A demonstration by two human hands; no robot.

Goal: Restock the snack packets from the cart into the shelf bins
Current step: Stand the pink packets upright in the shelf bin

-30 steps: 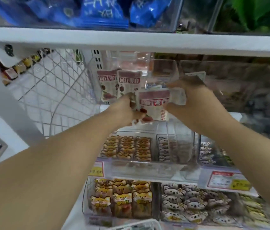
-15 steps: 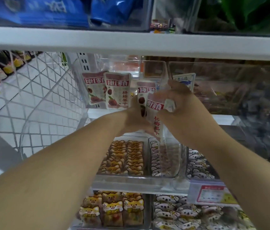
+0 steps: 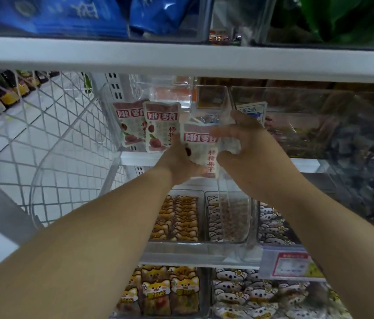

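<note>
- Your left hand (image 3: pixel 179 162) and right hand (image 3: pixel 245 143) hold a packet (image 3: pixel 201 148) that fills the way into the bin (image 3: pixel 174 95).
- Two packets (image 3: pixel 145 126) stand on the bin's left side.
- Just right of them there is room.
- The board (image 3: pixel 181 58) sits close above.
- Mesh (image 3: pixel 43 134) blocks your left.

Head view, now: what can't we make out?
Head view only:
White-and-red snack packet: edges covered by left hand and right hand; count held unclear.
Blue bags: cut off by top edge.
Red-bordered price label: print blurred.
Clear plastic bin at right: contents lost in glare.
</note>
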